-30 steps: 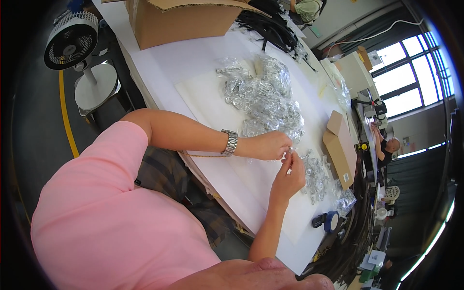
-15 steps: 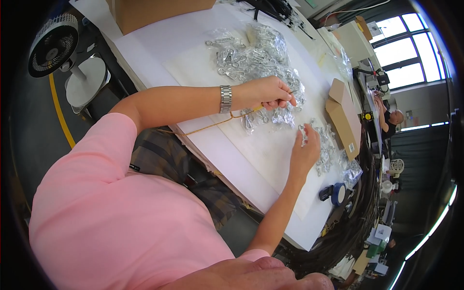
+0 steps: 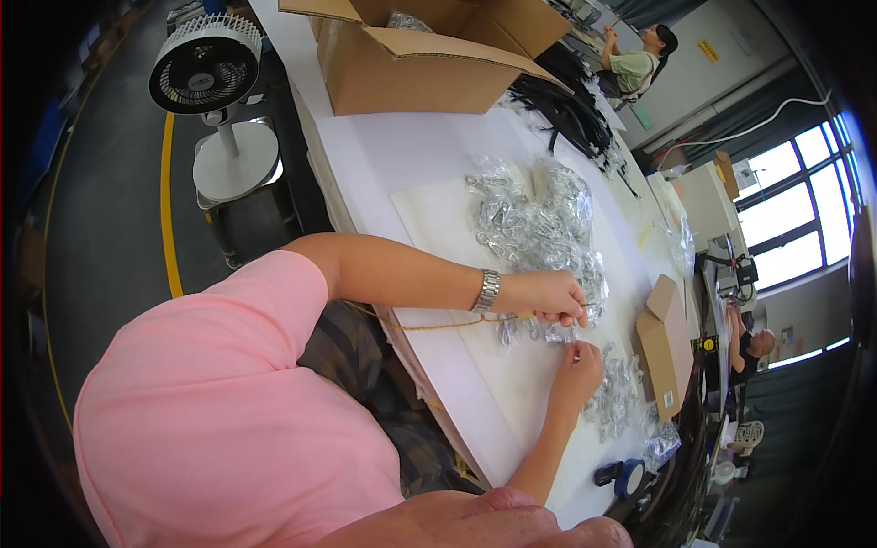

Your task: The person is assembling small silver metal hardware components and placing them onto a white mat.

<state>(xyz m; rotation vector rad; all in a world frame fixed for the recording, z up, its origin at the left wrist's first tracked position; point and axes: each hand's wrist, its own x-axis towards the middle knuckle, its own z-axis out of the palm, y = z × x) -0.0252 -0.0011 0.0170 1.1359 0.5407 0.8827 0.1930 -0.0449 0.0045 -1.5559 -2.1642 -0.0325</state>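
My left hand [image 3: 551, 297], with a metal watch [image 3: 489, 290] on its wrist, is closed around a thin tool whose yellow end [image 3: 523, 316] shows below the palm. An orange cord [image 3: 429, 326] runs from there back over the table's near edge. Just below it, my right hand [image 3: 577, 373] is closed with fingertips pinched together; what is in them is too small to make out. Beyond the left hand spreads a pile of clear plastic bags [image 3: 539, 219] holding shiny metal clasps. More loose metal clasps [image 3: 617, 397] lie right of my right hand.
A large open cardboard box [image 3: 411, 78] stands at the far left, with black straps [image 3: 571, 105] beside it. At right are a smaller carton [image 3: 665, 352] and a blue tape roll [image 3: 630, 478]. A fan [image 3: 206, 78] stands off the table; two people sit farther away.
The view has swung, bringing more of the large box and another person into sight. My right hand has come close under the left, and its spread fingers have pinched together.
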